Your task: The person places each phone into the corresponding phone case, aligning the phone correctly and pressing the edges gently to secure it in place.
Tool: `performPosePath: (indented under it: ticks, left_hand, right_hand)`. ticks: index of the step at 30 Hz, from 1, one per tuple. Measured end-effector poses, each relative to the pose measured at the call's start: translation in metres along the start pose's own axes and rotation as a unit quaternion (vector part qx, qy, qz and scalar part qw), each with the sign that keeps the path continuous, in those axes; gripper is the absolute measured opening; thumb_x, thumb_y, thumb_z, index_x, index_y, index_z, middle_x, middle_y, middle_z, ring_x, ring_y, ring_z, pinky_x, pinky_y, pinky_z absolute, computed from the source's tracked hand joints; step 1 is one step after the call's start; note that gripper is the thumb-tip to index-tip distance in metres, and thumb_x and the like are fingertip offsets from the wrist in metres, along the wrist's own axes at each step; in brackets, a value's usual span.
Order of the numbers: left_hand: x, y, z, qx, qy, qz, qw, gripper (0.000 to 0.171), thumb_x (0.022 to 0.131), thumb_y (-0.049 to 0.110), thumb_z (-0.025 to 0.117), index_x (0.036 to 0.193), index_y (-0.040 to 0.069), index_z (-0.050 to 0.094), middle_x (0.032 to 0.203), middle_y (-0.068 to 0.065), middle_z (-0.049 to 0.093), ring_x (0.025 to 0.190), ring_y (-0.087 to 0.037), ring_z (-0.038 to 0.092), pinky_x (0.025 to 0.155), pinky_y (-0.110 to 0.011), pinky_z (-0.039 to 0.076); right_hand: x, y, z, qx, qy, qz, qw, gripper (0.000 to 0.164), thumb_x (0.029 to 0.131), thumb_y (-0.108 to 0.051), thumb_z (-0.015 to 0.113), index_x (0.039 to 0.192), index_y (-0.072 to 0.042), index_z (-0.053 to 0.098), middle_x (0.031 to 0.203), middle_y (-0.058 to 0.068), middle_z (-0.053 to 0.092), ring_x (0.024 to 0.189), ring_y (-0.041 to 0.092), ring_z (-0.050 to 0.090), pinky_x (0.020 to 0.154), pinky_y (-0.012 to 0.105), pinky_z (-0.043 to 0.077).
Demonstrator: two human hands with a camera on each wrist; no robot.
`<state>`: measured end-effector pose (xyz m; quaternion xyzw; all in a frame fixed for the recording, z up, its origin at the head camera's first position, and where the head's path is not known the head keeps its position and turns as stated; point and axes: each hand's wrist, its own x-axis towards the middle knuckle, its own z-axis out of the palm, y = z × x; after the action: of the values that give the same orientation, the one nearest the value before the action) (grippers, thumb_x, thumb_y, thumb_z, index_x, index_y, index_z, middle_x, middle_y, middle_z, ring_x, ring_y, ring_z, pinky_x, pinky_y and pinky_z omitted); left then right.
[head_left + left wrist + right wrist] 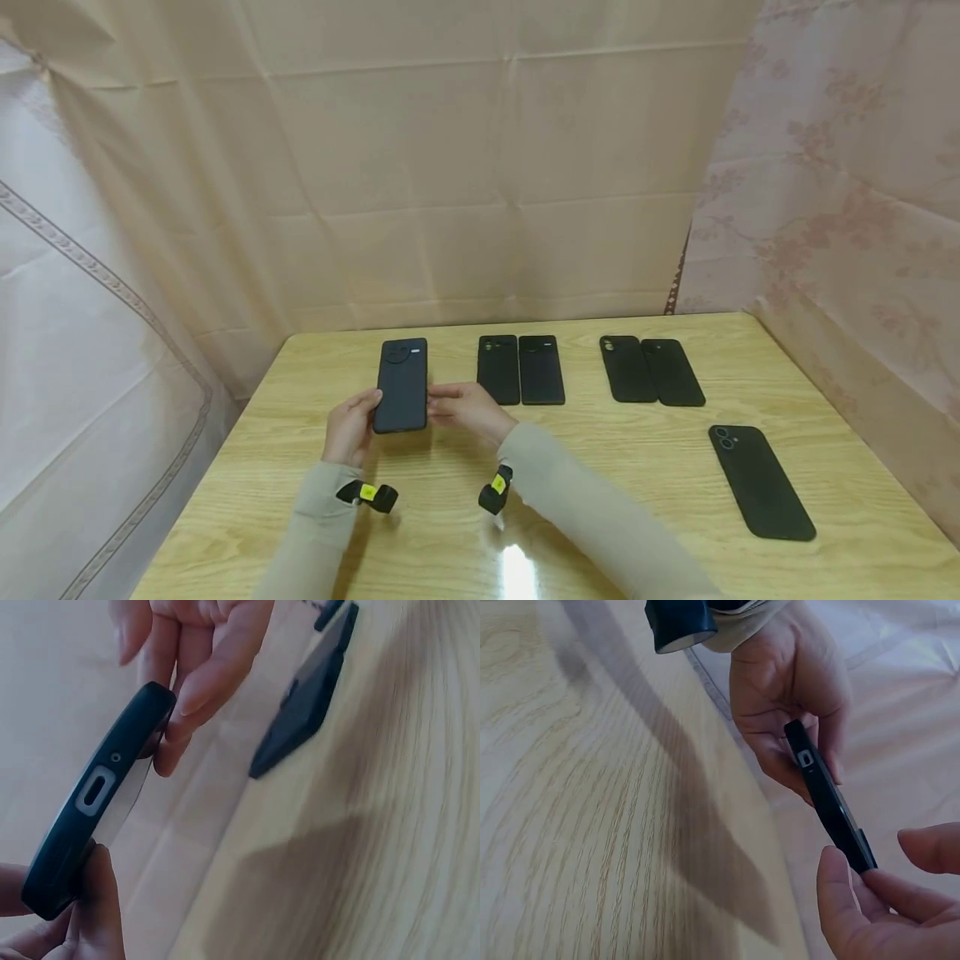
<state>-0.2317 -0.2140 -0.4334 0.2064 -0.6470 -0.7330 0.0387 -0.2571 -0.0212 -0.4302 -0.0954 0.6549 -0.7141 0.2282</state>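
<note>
Above the table's left part, a dark phone in a case (401, 398) is held with its back and round camera ring facing up. My left hand (349, 429) grips its left edge between thumb and fingers. On the opposite edge, the fingers of my right hand (474, 410) touch the phone, and its thumb stands apart in the left wrist view. That view also shows the phone's bottom end, with a charging port (95, 790). In the right wrist view the phone (829, 799) appears edge-on between both hands.
Two dark phone-shaped pieces (498, 371) lie side by side at the back middle. Another such pair (628, 369) lies farther right. A single black phone-shaped piece (761, 483) with two camera rings is at the right front. Curtains stand behind the wooden table (600, 467).
</note>
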Motion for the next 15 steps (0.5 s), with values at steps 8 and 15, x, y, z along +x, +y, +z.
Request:
performPosePath:
  ticks: [8, 15]
  left_hand:
    - [0.028, -0.005, -0.007, 0.013, 0.020, -0.013, 0.9996, 0.045, 0.097, 0.013, 0.058, 0.137, -0.007, 0.051, 0.098, 0.004, 0.068, 0.073, 0.006, 0.061, 0.068, -0.012, 0.052]
    - [0.045, -0.006, -0.009, 0.061, 0.030, -0.052, 0.9964, 0.043, 0.099, 0.017, 0.056, 0.139, 0.001, 0.052, 0.147, -0.016, 0.049, 0.113, -0.013, 0.058, 0.070, -0.011, 0.048]
  right_hand:
    - [0.019, 0.006, 0.008, 0.005, -0.004, 0.020, 1.000, 0.039, 0.098, 0.004, 0.047, 0.136, 0.012, 0.048, 0.131, 0.029, 0.057, 0.117, 0.032, 0.063, 0.106, 0.045, 0.046]
    - [0.030, 0.016, 0.015, 0.002, 0.011, 0.027, 1.000, 0.044, 0.097, 0.003, 0.047, 0.139, 0.013, 0.043, 0.133, 0.029, 0.055, 0.125, 0.034, 0.057, 0.107, 0.041, 0.046]
